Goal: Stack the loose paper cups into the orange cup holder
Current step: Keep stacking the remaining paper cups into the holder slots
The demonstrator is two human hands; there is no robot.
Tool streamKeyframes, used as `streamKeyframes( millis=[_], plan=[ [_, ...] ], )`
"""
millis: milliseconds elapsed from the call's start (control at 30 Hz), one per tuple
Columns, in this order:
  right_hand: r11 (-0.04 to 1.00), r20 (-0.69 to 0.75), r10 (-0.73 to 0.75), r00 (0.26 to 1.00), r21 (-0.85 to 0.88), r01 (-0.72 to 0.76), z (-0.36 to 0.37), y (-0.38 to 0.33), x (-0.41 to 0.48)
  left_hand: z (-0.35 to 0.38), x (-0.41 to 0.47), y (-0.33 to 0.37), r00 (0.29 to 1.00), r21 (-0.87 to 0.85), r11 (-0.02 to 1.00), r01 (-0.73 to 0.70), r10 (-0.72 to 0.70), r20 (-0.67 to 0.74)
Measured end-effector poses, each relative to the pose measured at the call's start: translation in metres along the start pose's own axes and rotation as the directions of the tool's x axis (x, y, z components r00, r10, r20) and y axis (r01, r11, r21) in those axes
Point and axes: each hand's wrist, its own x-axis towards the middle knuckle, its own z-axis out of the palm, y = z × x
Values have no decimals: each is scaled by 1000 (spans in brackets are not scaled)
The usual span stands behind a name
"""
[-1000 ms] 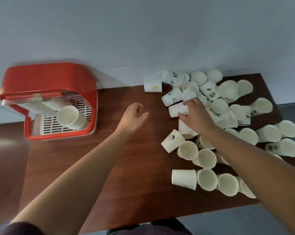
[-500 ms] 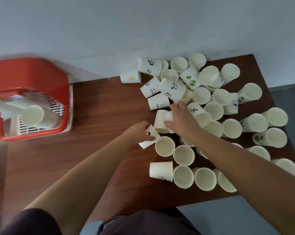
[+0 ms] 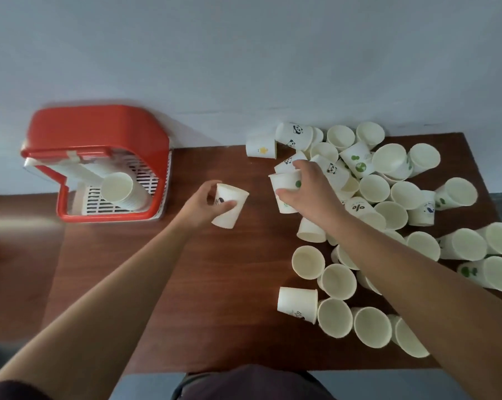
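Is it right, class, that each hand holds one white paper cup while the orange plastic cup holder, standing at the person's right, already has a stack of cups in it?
Not quite: the orange plastic cup holder stands at the person's left, as the head view shows. The rest holds: the left hand and right hand each hold a white paper cup, and a stack of cups sits in the holder.

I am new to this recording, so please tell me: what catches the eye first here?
The pile of loose paper cups covers the table's right half. The orange cup holder stands at far left with a cup stack inside. Between them, the left hand and right hand each grip one cup.
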Motion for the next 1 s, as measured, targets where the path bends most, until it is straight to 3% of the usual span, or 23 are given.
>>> streamKeyframes(
  millis=[167, 400, 600, 767, 1000],
  plan=[
    [995, 34, -74, 997, 63, 72, 39, -64, 0, -89, -29, -23, 980, -219, 973, -79, 35, -194],
    [974, 54, -157, 986, 174, 146, 100, -151, -7, -190, -66, -77, 887, -239, 950, -200, 72, -457],
    [968, 2, -152, 988, 202, 148, 136, -193, -12, -209, -51, -99, 836, -223, 949, -222, 68, -545],
    [972, -46, -110, 993, 203, 117, 151, -203, -9, -200, -32, -107, 884, -125, 970, -211, 135, -447],
    [975, -101, -95, 990, 193, 113, 172, -214, -4, -199, -13, -134, 927, 203, 962, -183, 238, -291]
  ],
)
